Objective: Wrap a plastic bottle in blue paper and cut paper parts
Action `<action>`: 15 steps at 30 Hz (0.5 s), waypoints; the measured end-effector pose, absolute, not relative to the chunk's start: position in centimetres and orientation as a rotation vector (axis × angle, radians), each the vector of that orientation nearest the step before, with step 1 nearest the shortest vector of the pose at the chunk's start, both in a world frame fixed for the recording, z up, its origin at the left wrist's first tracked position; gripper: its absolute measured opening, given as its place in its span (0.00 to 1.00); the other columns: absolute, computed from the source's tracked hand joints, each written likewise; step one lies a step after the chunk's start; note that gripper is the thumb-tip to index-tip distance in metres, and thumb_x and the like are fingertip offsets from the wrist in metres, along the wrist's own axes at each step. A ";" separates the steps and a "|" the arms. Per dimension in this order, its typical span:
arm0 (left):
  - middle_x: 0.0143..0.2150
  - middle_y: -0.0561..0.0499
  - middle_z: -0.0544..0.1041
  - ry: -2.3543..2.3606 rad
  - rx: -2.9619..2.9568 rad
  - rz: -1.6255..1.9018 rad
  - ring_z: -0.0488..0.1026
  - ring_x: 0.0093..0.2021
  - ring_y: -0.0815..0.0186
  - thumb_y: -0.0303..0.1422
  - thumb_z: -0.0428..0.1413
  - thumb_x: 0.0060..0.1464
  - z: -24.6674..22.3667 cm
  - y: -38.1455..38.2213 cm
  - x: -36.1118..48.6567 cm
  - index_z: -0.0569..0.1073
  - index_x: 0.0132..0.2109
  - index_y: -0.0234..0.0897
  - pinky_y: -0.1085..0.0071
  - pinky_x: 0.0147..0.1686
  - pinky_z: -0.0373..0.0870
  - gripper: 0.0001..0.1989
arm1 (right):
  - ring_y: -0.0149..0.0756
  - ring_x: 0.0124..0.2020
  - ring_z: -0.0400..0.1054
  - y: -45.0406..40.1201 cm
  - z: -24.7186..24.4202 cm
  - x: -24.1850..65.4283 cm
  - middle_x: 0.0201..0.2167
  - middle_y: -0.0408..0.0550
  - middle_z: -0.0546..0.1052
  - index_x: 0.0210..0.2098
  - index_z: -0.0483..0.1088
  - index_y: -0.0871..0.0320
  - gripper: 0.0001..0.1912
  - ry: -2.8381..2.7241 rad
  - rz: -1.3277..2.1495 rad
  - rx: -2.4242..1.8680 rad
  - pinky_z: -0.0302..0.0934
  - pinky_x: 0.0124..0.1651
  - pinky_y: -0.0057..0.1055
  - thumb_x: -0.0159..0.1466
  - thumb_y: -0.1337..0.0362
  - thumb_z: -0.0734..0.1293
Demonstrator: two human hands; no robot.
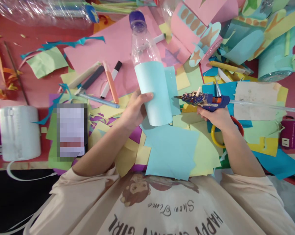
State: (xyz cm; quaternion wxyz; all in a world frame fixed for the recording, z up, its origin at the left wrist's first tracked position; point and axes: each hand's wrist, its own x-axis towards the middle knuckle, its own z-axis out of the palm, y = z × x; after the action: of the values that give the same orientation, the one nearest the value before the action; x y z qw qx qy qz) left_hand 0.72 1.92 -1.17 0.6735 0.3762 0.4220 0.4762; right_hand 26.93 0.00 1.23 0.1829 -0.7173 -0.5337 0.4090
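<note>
My left hand [137,109] is closed around the lower left side of a clear plastic bottle [146,47] with a purple cap [137,20]. Light blue paper [154,93] wraps the bottle's lower part, and a loose flap of it [172,88] sticks out on the right. In my right hand [214,115] is a blue hot glue gun [211,101], its tip pointing left at the flap, a little apart from the bottle. Bits of scrap cling to the gun's front, and a long clear glue stick [262,105] runs out of its back.
Paper scraps cover much of the red table. Several markers [110,83] lie left of the bottle. Further left are a phone [72,130] and a white box with a cable [19,133]. Yellow-and-red-handled scissors [217,138] lie under my right forearm. Paper-decorated bottles [274,65] stand at upper right.
</note>
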 end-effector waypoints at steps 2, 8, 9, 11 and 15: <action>0.33 0.47 0.77 0.945 0.846 1.076 0.79 0.42 0.50 0.50 0.62 0.42 -1.2 1.9 0.7 0.68 0.41 0.38 0.61 0.35 0.79 0.25 | 0.36 0.22 0.63 0.0 1.3 26.7 0.22 0.46 0.73 0.23 0.68 0.52 0.10 -1.488 1.155 -1.999 0.62 0.28 0.38 0.50 0.53 0.70; 0.33 0.47 0.77 0.931 0.853 1.059 0.79 0.39 0.51 0.50 0.62 0.42 -1.4 1.9 0.5 0.69 0.42 0.37 0.64 0.31 0.79 0.25 | 0.35 0.21 0.62 0.1 1.6 26.4 0.21 0.46 0.71 0.23 0.67 0.52 0.09 -1.463 1.169 -1.978 0.61 0.28 0.38 0.50 0.56 0.70; 0.33 0.48 0.77 0.933 0.851 1.061 0.79 0.39 0.51 0.50 0.62 0.42 -1.3 1.9 0.5 0.69 0.42 0.38 0.64 0.31 0.79 0.25 | 0.36 0.22 0.63 0.1 1.6 26.5 0.21 0.46 0.71 0.23 0.68 0.52 0.09 -1.475 1.167 -1.984 0.62 0.28 0.38 0.50 0.56 0.70; 0.32 0.48 0.77 0.942 0.836 1.073 0.79 0.41 0.51 0.49 0.62 0.42 -1.1 1.9 0.5 0.68 0.41 0.38 0.64 0.32 0.79 0.24 | 0.38 0.24 0.65 0.1 1.5 26.6 0.21 0.47 0.72 0.22 0.68 0.52 0.08 -1.500 1.159 -2.000 0.62 0.29 0.38 0.50 0.57 0.70; 0.31 0.49 0.76 0.964 0.788 1.098 0.78 0.45 0.49 0.48 0.63 0.40 -0.6 2.0 0.7 0.69 0.40 0.38 0.63 0.36 0.79 0.24 | 0.41 0.26 0.67 0.1 1.4 26.7 0.21 0.47 0.71 0.21 0.67 0.52 0.09 -1.528 1.138 -2.058 0.64 0.31 0.39 0.49 0.55 0.70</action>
State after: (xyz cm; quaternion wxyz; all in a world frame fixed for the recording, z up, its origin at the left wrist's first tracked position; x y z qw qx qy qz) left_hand 0.71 2.00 -0.59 0.6748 0.3504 0.4287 0.4880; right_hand 26.72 0.08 1.38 0.1676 -0.7235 -0.5371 0.4000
